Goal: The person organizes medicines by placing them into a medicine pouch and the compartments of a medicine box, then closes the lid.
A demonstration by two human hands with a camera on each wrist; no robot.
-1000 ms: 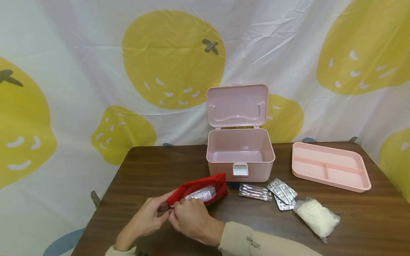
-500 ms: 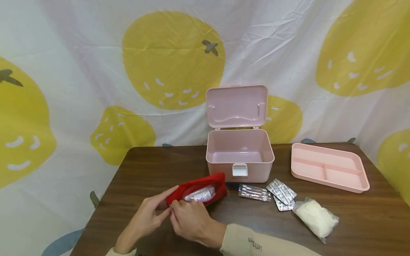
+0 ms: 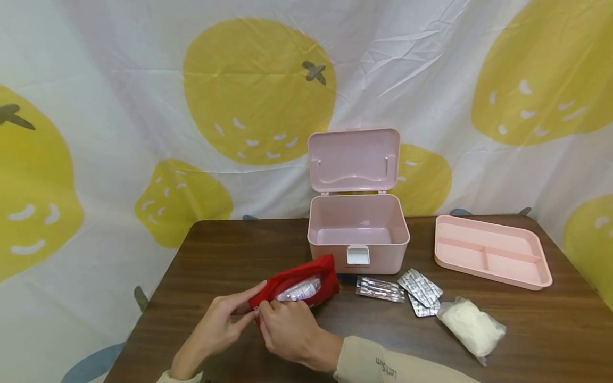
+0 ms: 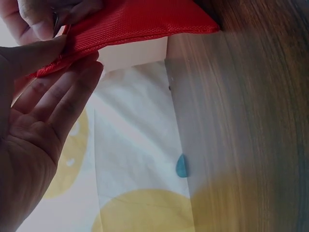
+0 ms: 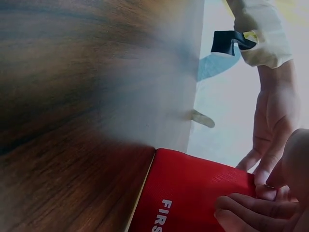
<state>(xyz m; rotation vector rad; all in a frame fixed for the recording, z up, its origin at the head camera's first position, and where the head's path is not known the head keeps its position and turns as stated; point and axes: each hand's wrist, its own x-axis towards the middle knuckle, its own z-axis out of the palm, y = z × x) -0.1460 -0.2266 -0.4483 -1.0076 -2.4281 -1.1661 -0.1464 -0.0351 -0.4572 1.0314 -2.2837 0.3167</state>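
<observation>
A red zip pouch is held above the front of the table, its mouth gaping upward. Clear plastic packaging shows inside. My left hand grips the pouch's left end between thumb and fingers. Close beside it, my right hand pinches the near edge by the zipper end, its fingers curled; the zipper pull itself is mostly hidden. In the right wrist view the pouch's side bears white letters reading "FIRS". From the left wrist, the pouch's woven underside slants over the thumb and fingers.
Behind the pouch stands a pink box with its lid raised. To the right lie silver strip packets, blister packs and a clear bag of white material. A pink divided tray sits at the back right.
The pouch's right end has tipped up slightly, and my right hand has shifted a little to the right. Both hands keep their hold on the pouch.
</observation>
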